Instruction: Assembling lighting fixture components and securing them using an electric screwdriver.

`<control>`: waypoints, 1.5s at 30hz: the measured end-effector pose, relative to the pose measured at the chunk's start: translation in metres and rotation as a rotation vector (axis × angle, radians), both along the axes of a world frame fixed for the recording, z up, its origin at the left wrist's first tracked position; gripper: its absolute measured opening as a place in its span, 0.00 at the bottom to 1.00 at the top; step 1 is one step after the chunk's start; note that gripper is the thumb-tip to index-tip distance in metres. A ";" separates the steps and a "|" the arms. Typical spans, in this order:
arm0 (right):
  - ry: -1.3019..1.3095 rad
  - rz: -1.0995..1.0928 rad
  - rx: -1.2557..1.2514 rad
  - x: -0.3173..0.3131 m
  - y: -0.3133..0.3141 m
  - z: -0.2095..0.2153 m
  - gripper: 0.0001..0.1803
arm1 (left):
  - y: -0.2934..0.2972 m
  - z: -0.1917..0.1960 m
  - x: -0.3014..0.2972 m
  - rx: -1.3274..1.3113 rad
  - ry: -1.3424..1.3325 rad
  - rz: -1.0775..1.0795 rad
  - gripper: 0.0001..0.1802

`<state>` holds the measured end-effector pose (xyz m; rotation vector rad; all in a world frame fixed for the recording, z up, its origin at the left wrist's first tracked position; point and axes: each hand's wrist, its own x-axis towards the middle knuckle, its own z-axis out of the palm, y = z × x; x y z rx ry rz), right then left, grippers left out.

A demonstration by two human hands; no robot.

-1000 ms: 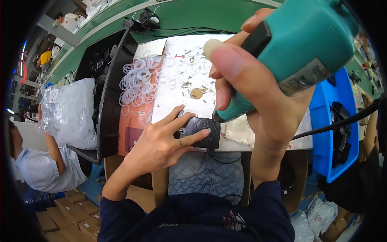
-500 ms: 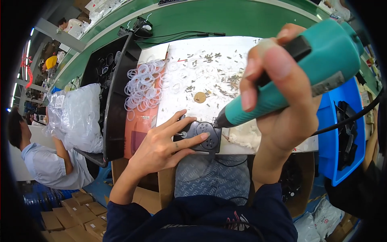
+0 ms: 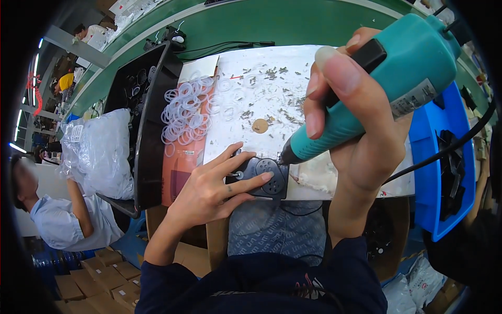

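Right hand (image 3: 368,118): grip wrapped round teal driver (image 3: 418,63), tip at corner of black housing (image 3: 276,186), apparently unfinished. Left hand (image 3: 205,188): grip clamped on housing. Loose screws (image 3: 272,73) lie unused.

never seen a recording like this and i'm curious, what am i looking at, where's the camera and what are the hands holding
There's no machine arm here, just a person's bare hands. The view comes from a wide camera on their head, looking down, so straight edges look bent.

The right hand grips a green power tool, its tip at a corner of a black plastic part. The left hand holds that part on a white board.

Clear rings, small metal pieces and a round tan disc lie about. A black bin stands left, a blue one right.
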<state>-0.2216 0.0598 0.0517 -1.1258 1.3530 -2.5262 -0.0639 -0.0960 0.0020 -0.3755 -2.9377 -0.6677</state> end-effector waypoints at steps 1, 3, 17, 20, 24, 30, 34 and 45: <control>-0.001 -0.003 -0.004 0.000 0.002 0.000 0.13 | 0.002 0.001 -0.001 -0.009 0.002 -0.005 0.30; -0.019 0.012 0.009 0.004 -0.007 0.000 0.14 | -0.005 -0.004 0.003 0.008 0.004 0.006 0.30; -0.040 -0.108 0.200 0.029 -0.009 0.004 0.18 | 0.007 0.014 -0.002 -0.080 -0.084 -0.042 0.31; 0.138 -0.154 0.064 0.017 0.007 -0.014 0.17 | 0.013 0.017 -0.006 -0.179 -0.107 -0.060 0.30; 0.052 -0.094 -0.051 0.017 0.010 -0.016 0.16 | 0.015 0.016 -0.004 -0.193 -0.105 -0.067 0.30; -0.083 -0.114 0.113 0.020 0.008 -0.006 0.19 | 0.015 0.016 -0.007 -0.183 -0.135 -0.039 0.29; -0.152 -0.175 0.279 0.029 0.002 -0.002 0.19 | 0.014 0.017 -0.003 -0.147 -0.151 -0.017 0.28; 0.158 0.471 -0.086 0.013 0.037 -0.026 0.17 | 0.020 0.014 -0.002 -0.145 -0.034 -0.028 0.29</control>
